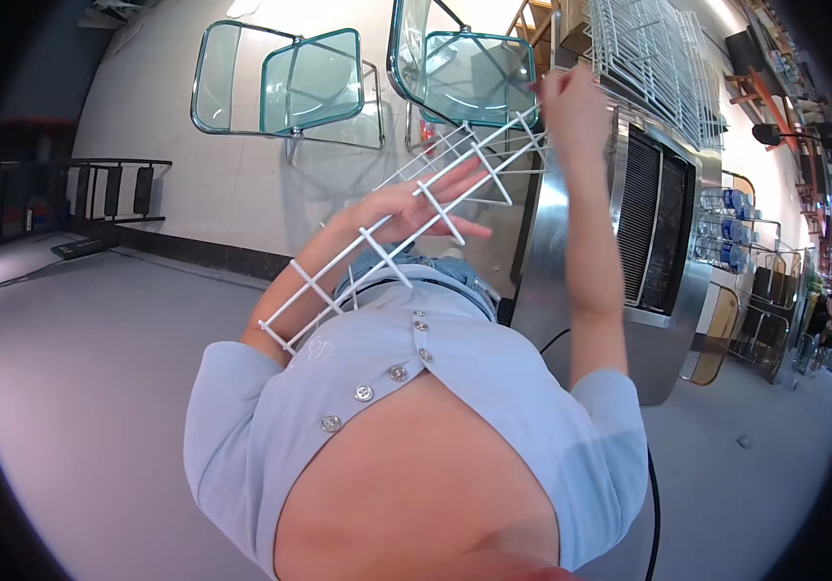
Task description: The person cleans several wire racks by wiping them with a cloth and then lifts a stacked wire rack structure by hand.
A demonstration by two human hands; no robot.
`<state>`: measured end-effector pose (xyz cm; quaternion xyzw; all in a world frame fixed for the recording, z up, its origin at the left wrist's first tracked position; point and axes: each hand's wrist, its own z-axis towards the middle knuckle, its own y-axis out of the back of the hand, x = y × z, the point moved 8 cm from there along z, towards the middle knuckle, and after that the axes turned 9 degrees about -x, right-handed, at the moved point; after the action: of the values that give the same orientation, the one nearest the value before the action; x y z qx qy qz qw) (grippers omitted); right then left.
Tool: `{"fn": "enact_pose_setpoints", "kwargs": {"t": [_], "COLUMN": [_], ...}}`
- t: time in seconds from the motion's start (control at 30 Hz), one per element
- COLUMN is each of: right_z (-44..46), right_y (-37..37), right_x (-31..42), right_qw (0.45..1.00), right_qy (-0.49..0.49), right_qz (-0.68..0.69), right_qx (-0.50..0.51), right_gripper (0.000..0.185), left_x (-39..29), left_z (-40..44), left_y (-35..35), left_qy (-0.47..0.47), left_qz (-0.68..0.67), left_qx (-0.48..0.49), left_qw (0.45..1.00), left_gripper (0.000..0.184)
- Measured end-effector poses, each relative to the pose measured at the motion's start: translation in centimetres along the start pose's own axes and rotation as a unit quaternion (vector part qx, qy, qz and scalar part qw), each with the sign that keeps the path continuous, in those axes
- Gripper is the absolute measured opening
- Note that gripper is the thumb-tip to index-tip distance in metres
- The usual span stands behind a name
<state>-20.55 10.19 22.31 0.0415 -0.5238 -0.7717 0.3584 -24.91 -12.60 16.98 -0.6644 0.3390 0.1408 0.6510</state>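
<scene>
A long, narrow white wire rack (pixel 367 235) slants across in front of my body, its near end by my left elbow. My left hand (pixel 406 208) bears it from beneath, the fingers stretched along under the bars and the thumb below them. My right hand (pixel 575 107) is closed at the rack's far end, fingertips pinched together. What lies in that pinch is too small to make out, and whether it touches the rack cannot be told.
Two clear folding chairs (pixel 314 82) (pixel 479 77) stand ahead. To the right is a steel appliance with a dark grille (pixel 638 213), with white wire racks (pixel 643 68) stacked on top. A black cable (pixel 655 504) trails over the floor. Blue-capped bottles (pixel 728 228) sit farther right.
</scene>
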Motion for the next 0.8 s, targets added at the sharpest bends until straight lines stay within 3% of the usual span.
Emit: {"fn": "enact_pose_setpoints", "kwargs": {"t": [0.03,0.07,0.13,0.2,0.23,0.27,0.33,0.37,0.43,0.57,0.63,0.67,0.7,0.73,0.77,0.8], "right_z": [-2.1,-4.2,-5.2,-8.0,-8.7,-8.9,-9.1,-10.0,-11.7,-12.5,-15.1,-16.8,-17.4,-16.7,-16.6,-16.6], "right_y": [-0.7,0.1,-0.6,-1.2,0.1,-0.3,-1.2,-1.4,-1.3,-2.3,-3.7,-3.2,-1.5,-1.3,-1.4,-1.3], "right_x": [1.4,4.3,3.3,6.9,7.9,7.5,7.3,8.1,11.2,12.6,15.6,17.8,19.9,20.2,20.5,21.0], "right_qw": [0.999,0.994,0.998,0.993,1.0,0.999,0.997,0.997,0.999,0.998,0.978,0.961,0.937,0.933,0.92,0.918], "right_qy": [-0.01,0.057,-0.018,0.117,-0.008,-0.033,-0.06,0.009,0.034,0.034,0.094,0.162,0.233,0.182,0.128,0.143], "right_qz": [0.001,-0.091,-0.053,-0.033,-0.011,0.031,0.024,0.079,0.029,0.055,0.176,0.217,0.255,0.298,0.342,0.342], "right_qx": [0.034,-0.036,0.013,0.002,-0.008,-0.006,0.03,-0.014,0.011,0.025,0.06,0.051,0.039,0.088,0.142,0.137], "right_gripper": [0.027,0.023,0.02,0.022,0.028,0.026,0.025,0.023,0.02,0.018,0.018,0.017,0.018,0.018,0.018,0.018], "left_x": [0.3,0.7,0.9,1.9,2.1,2.1,1.8,2.5,3.6,3.4,2.3,2.2,2.8,3.1,3.0,3.2], "left_z": [0.7,1.0,1.6,2.8,2.0,2.1,2.9,3.5,5.1,7.0,8.3,9.1,10.5,12.1,13.1,14.1], "left_y": [0.5,0.9,1.9,3.4,4.3,4.4,3.3,4.5,4.3,5.8,6.5,6.5,8.0,9.8,10.3,11.0], "left_qy": [0.011,0.023,0.02,0.001,0.061,0.064,0.049,0.037,0.043,-0.016,-0.017,-0.022,0.006,0.032,0.029,0.016], "left_qz": [-0.035,-0.071,-0.088,-0.127,-0.097,-0.089,-0.328,-0.244,-0.24,-0.266,-0.297,-0.29,-0.34,-0.386,-0.398,-0.391], "left_qx": [-0.013,-0.025,-0.014,0.004,-0.108,-0.094,0.079,0.041,0.051,-0.009,-0.051,-0.043,-0.098,-0.151,-0.097,-0.091], "left_qw": [0.999,0.997,0.996,0.992,0.988,0.99,0.94,0.968,0.968,0.964,0.953,0.956,0.935,0.909,0.912,0.916], "left_gripper": [0.107,0.109,0.103,0.092,0.081,0.081,0.083,0.091,0.091,0.088,0.081,0.081,0.08,0.08,0.067,0.067]}}
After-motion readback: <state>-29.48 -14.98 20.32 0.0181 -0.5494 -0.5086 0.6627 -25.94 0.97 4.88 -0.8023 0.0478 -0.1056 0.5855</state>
